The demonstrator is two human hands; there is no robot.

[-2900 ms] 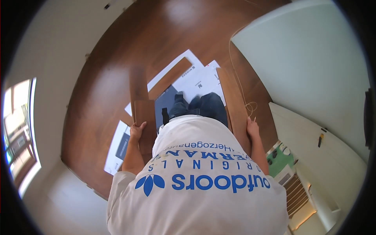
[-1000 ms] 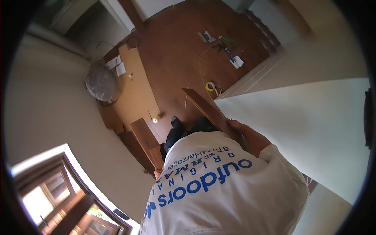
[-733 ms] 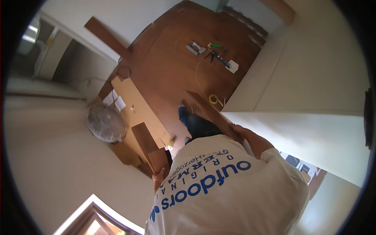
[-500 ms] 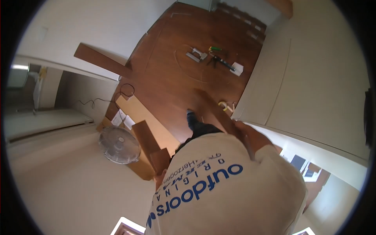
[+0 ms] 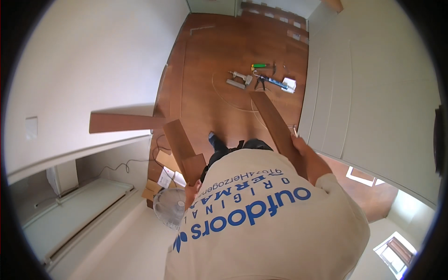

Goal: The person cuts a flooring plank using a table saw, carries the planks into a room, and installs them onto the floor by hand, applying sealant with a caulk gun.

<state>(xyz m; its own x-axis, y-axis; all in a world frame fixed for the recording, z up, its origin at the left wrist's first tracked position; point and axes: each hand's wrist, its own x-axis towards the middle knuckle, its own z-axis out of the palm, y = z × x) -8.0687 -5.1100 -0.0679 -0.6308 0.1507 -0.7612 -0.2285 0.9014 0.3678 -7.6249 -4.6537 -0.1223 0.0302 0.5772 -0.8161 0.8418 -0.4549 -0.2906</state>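
Observation:
My left hand [image 5: 191,190], at my left side, has its fingers wrapped round the near end of brown wooden boards. A longer board [image 5: 179,141] points forward, and a short board piece [image 5: 193,169] lies across its near part. On the other side my right hand [image 5: 301,144] is closed on the outer edge of a long brown board [image 5: 274,119], which reaches forward over the floor. A short, thin pale stick [image 5: 295,131] shows by the right fingers; I cannot tell whether they grip it.
Ahead on the brown floor [image 5: 210,51] lie a nail gun [image 5: 241,78], a caulking gun [image 5: 273,81] and a green-handled hammer [image 5: 259,66]. A brown board [image 5: 123,122] stands out at the left wall. A round fan [image 5: 169,207], cardboard [image 5: 152,188] and a black cable [image 5: 126,165] lie left.
My view has turned, and the scene has shifted. The boards in my left hand have come forward, and the fan now sits lower, partly behind my body. Both hands keep their boards.

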